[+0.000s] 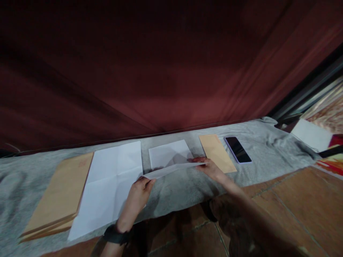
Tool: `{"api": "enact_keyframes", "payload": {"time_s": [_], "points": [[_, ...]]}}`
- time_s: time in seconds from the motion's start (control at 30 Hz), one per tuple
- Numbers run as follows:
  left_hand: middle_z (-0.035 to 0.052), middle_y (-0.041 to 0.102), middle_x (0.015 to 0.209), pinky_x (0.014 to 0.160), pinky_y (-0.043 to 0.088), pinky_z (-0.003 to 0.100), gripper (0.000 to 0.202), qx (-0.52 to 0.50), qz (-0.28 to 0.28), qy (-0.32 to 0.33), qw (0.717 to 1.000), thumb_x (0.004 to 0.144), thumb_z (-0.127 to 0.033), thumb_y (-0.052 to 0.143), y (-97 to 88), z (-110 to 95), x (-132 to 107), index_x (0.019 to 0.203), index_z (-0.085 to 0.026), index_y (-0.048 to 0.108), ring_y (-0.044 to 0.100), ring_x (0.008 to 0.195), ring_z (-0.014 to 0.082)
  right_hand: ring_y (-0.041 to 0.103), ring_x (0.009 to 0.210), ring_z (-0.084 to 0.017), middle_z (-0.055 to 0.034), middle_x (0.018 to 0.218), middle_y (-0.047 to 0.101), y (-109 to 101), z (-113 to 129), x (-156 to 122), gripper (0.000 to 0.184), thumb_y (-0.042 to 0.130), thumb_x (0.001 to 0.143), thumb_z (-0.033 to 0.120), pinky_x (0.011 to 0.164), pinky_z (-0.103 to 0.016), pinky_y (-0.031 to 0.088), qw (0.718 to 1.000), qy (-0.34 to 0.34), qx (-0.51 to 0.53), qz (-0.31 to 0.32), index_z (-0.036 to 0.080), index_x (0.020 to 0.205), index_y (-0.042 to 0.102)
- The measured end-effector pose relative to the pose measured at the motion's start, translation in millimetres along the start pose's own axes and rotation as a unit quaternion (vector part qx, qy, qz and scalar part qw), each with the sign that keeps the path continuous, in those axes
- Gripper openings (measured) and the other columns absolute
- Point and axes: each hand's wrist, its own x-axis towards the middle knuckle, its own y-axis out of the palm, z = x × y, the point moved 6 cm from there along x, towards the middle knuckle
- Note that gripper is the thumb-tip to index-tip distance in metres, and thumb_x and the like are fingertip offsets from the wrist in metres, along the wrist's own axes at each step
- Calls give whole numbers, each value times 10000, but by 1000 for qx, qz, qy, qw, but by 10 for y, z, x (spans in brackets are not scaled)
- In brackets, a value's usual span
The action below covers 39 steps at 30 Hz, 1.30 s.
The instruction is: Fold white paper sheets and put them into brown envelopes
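A folded sheet of white paper [174, 168] is stretched between my two hands, raised above the grey cloth. My left hand [140, 194] pinches its left end between thumb and fingers. At the other end my right hand [208, 167] grips the paper, thumb on top. Just behind it a smaller white sheet [170, 151] lies flat, partly covered by the held one. To the left of my left hand is a large white sheet [115, 178] with crossing crease lines. A small tan envelope [217, 151] lies close behind my right hand.
A stack of large brown envelopes [60, 192] lies at the left. A dark-screened phone with a purple edge [238, 150] rests right of the small envelope. Grey cloth [278, 150] covers the surface. Behind hangs a dark red curtain [171, 78]; tiled floor [308, 203] shows in front.
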Motion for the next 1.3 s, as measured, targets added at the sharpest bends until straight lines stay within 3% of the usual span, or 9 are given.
{"api": "enact_keyframes", "payload": {"time_s": [0.07, 0.13, 0.2, 0.3, 0.5, 0.63, 0.8, 1.0, 1.3], "points": [[51, 780, 1048, 961, 561, 378, 242, -12, 18, 30, 999, 868, -259, 540, 9, -12, -7, 936, -232, 770, 715, 995, 224, 620, 1077, -311, -99, 1116, 689, 0, 112, -21, 319, 782, 707, 248, 989, -442, 468, 991, -97, -94, 25, 216, 1025, 792], [47, 742, 1182, 1031, 530, 383, 295, -19, 24, 76, 997, 846, -178, 538, 12, -43, -27, 1029, -243, 761, 673, 1119, 209, 565, 1198, -307, -81, 1256, 647, 30, 204, -54, 336, 752, 760, 240, 1069, -466, 415, 963, -188, -186, 55, 282, 1092, 775], [39, 696, 1273, 1086, 495, 393, 413, -9, 21, 113, 993, 811, -93, 531, 15, -70, -53, 1126, -263, 736, 626, 1201, 197, 533, 1252, -295, -50, 1314, 631, 64, 233, -69, 324, 711, 803, 209, 1097, -474, 393, 943, -226, -231, 82, 332, 1097, 769], [23, 656, 1328, 1114, 475, 404, 529, 17, 27, 145, 989, 796, -42, 519, 39, -101, -77, 1216, -308, 699, 590, 1242, 190, 580, 1181, -276, -43, 1217, 681, 115, 244, -72, 309, 675, 829, 183, 1059, -454, 428, 930, -239, -247, 127, 345, 1072, 777], [58, 701, 1244, 1066, 506, 397, 386, 5, 33, 130, 991, 842, -96, 510, 53, -76, 3, 1071, -268, 769, 632, 1174, 209, 632, 1046, -259, -63, 1054, 724, 134, 220, -16, 249, 667, 812, 196, 988, -400, 462, 938, -211, -225, 160, 265, 1014, 794], [68, 736, 1145, 1024, 517, 357, 223, -18, 3, 77, 997, 876, -274, 569, 17, -43, 88, 928, -226, 780, 657, 1110, 217, 646, 990, -271, -51, 992, 734, 97, 130, 84, 181, 647, 829, 252, 940, -406, 476, 964, -159, -196, 82, 251, 938, 791], [61, 735, 974, 885, 541, 325, 258, -18, -27, 25, 999, 872, -374, 553, 3, -46, 168, 806, -223, 752, 681, 950, 211, 610, 712, -216, -25, 731, 677, 57, 3, 160, 103, 700, 775, 288, 708, -326, 475, 974, -90, -208, 7, 200, 824, 722], [31, 650, 791, 697, 480, 294, 303, 4, -79, -11, 997, 836, -425, 565, -11, -48, 229, 623, -221, 634, 623, 690, 168, 562, 665, -161, 27, 708, 594, 75, -37, 205, 137, 624, 852, 318, 603, -253, 394, 947, -79, -312, -9, 206, 925, 597], [27, 602, 795, 684, 428, 279, 302, 88, -64, -67, 992, 898, -398, 542, -1, -149, 197, 663, -214, 589, 599, 691, 161, 624, 695, -179, -2, 791, 651, 125, -15, 146, 378, 591, 897, 276, 638, -259, 414, 920, -81, -383, -25, 198, 1264, 547]]}}
